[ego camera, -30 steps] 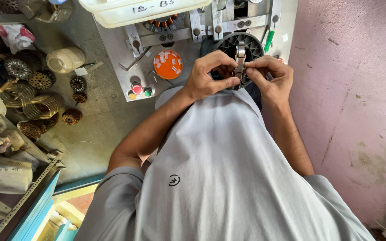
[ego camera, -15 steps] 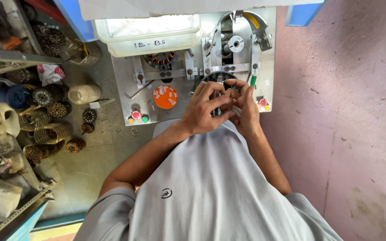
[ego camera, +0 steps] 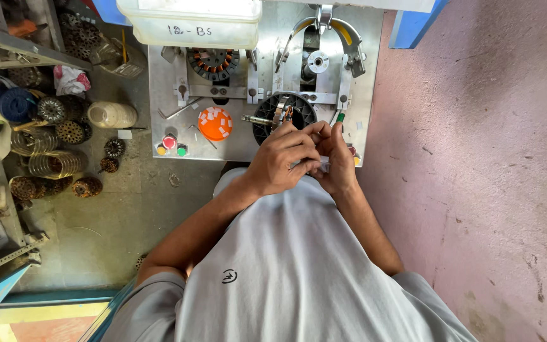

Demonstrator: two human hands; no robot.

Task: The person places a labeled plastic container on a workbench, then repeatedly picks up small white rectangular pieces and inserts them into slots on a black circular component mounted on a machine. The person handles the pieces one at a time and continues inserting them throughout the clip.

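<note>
My left hand (ego camera: 282, 158) and my right hand (ego camera: 337, 157) are pressed together in front of my grey shirt, at the near edge of a metal work plate (ego camera: 235, 149). Their fingers pinch a small white piece (ego camera: 323, 166), mostly hidden between them. Just beyond the fingertips sits a black round slotted part (ego camera: 299, 109) with a metal pin (ego camera: 257, 120) sticking out to its left. To the left of my hands stands an orange dish (ego camera: 215, 123) holding several small white slips.
A wound stator (ego camera: 210, 63) sits at the back of the plate under a white plastic tub (ego camera: 191, 22). Coloured buttons (ego camera: 169, 142) line the plate's left edge. Several coils and rotors (ego camera: 58, 164) crowd the floor at left. A pink wall (ego camera: 476, 158) fills the right.
My hands have drawn back from the black round part toward my body and closed together. The view has shifted, so the work plate now sits lower in the frame.
</note>
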